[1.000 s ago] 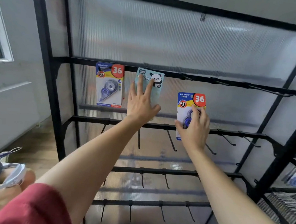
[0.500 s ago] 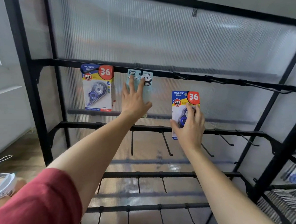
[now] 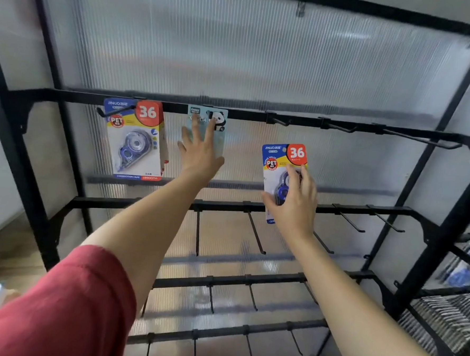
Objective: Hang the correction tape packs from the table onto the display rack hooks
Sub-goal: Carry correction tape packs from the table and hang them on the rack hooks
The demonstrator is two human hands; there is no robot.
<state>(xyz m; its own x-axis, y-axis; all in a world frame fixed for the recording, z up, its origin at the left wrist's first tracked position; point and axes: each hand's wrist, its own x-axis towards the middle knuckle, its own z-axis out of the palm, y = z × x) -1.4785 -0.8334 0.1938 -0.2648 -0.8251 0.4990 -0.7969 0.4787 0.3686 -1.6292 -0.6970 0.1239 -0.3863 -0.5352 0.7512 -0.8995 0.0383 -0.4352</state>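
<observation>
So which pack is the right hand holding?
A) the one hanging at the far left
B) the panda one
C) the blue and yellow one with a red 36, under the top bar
C: the right hand grips the 36 pack below the top bar, while the left hand lays straight fingers on the panda pack.

Matt black metal display rack [image 3: 259, 114], ribbed translucent plastic back panel [image 3: 236, 54], glossy printed card packs [image 3: 133, 140] with clear plastic blisters, red cloth sleeve [image 3: 63, 305]
</observation>
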